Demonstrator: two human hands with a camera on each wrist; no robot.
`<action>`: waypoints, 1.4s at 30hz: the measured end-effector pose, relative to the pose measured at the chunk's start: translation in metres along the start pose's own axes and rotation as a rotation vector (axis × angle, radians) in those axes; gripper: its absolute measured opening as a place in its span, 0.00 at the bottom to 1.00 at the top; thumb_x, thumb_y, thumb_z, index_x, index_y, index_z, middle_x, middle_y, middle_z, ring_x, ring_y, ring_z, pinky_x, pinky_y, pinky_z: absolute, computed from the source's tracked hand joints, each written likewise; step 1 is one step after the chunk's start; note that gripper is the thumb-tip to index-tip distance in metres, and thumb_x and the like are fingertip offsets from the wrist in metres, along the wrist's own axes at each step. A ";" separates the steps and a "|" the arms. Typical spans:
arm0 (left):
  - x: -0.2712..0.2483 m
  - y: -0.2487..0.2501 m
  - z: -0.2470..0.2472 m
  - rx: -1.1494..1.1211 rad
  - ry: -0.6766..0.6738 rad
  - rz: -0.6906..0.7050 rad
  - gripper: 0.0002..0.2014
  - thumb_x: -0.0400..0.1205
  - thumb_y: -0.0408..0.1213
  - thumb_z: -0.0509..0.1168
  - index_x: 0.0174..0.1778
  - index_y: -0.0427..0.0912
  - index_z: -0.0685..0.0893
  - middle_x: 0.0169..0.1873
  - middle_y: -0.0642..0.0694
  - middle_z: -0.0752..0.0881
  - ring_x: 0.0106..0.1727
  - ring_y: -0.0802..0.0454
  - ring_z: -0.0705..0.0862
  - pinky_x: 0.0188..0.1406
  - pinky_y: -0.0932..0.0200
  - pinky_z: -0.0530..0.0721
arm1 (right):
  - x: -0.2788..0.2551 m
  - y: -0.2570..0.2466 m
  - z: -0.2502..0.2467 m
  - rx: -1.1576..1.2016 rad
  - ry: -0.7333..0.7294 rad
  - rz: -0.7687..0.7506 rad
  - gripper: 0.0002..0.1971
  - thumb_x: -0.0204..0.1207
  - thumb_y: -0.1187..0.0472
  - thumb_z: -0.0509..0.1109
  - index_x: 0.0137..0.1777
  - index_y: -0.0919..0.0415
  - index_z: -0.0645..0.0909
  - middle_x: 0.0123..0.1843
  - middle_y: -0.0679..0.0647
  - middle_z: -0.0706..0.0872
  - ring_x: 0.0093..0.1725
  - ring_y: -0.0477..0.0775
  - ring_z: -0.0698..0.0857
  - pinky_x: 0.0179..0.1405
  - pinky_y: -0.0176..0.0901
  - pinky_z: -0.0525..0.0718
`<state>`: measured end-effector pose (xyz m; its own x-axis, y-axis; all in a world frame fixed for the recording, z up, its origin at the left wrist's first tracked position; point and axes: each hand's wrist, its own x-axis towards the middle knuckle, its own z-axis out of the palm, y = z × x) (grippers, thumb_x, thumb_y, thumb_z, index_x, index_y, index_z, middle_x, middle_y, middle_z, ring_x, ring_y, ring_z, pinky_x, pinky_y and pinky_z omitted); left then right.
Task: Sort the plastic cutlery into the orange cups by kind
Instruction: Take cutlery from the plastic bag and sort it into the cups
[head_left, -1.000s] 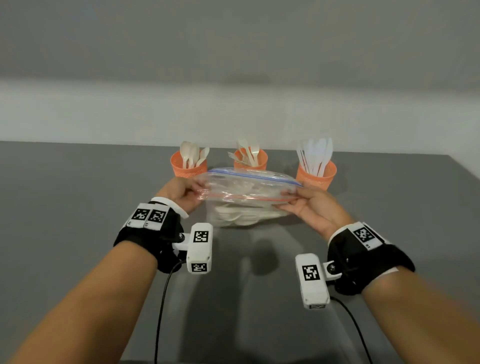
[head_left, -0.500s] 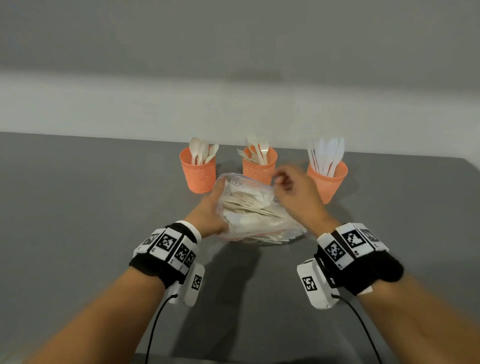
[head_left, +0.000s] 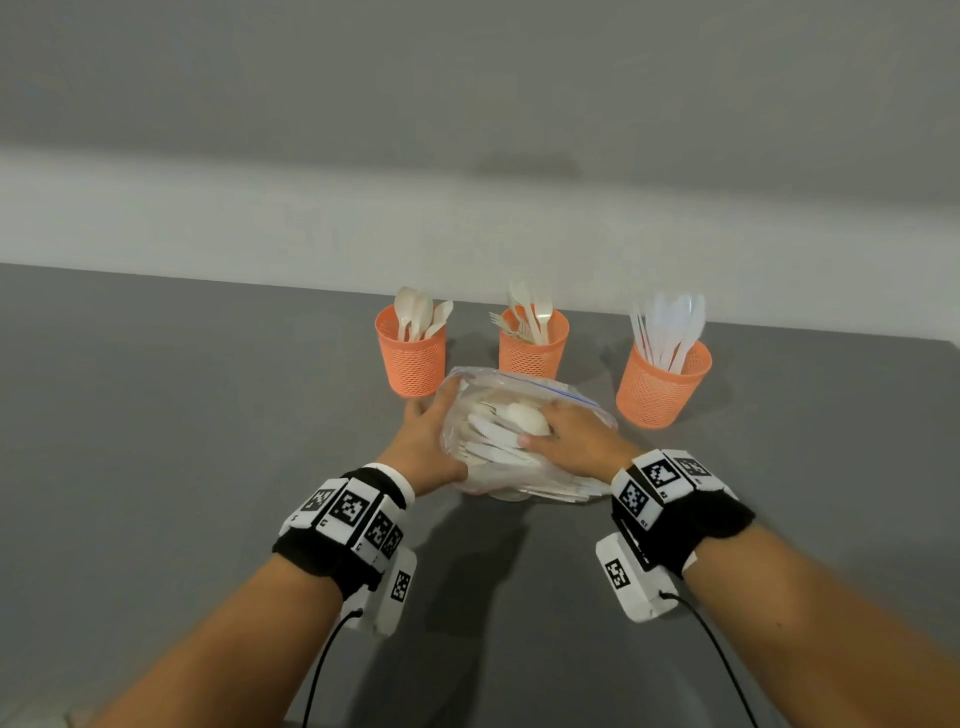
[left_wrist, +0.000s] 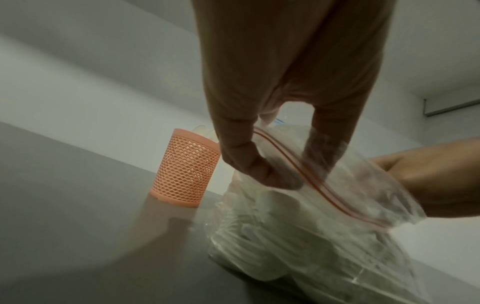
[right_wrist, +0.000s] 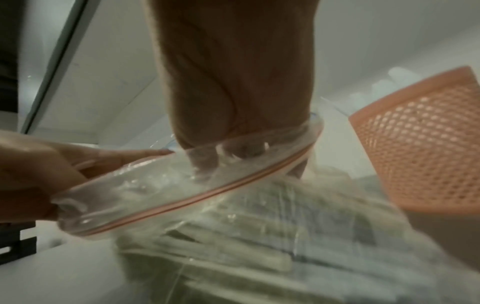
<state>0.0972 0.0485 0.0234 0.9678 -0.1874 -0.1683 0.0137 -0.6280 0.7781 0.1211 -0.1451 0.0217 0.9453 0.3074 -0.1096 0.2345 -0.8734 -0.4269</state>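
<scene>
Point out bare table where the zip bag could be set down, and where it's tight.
Free: the grey table left of the spoon cup, and the near stretch between the forearms. Crowded: the zip bag, held by the left hand with the right hand reaching in, sits close against the fork cup; the knife cup stands just right.

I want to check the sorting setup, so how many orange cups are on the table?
3, in a row behind the bag: left cup with spoons, middle cup with forks, right cup with knives. None seems hidden.
</scene>
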 end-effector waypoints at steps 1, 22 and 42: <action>0.001 0.000 0.000 -0.007 0.000 0.000 0.52 0.69 0.24 0.69 0.81 0.58 0.45 0.75 0.40 0.57 0.75 0.38 0.65 0.66 0.55 0.74 | 0.002 0.001 -0.002 -0.006 0.005 0.012 0.24 0.79 0.52 0.64 0.73 0.59 0.71 0.71 0.56 0.79 0.70 0.57 0.76 0.67 0.43 0.70; 0.006 -0.023 -0.006 -0.303 0.226 -0.089 0.36 0.75 0.22 0.59 0.76 0.59 0.67 0.61 0.41 0.82 0.45 0.47 0.85 0.42 0.58 0.85 | 0.003 0.008 0.018 0.069 -0.057 -0.177 0.25 0.60 0.63 0.77 0.58 0.63 0.77 0.56 0.56 0.82 0.57 0.57 0.80 0.54 0.49 0.79; 0.003 -0.033 -0.013 -0.369 0.161 -0.243 0.32 0.82 0.26 0.58 0.80 0.54 0.59 0.72 0.36 0.74 0.54 0.39 0.85 0.52 0.53 0.82 | -0.008 -0.013 0.039 -0.112 0.001 -0.492 0.28 0.67 0.55 0.75 0.68 0.57 0.72 0.62 0.53 0.78 0.61 0.54 0.75 0.63 0.45 0.73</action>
<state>0.1027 0.0786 0.0051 0.9517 0.0699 -0.2990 0.3052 -0.3233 0.8957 0.1015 -0.1218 -0.0069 0.7168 0.6925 0.0811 0.6752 -0.6603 -0.3289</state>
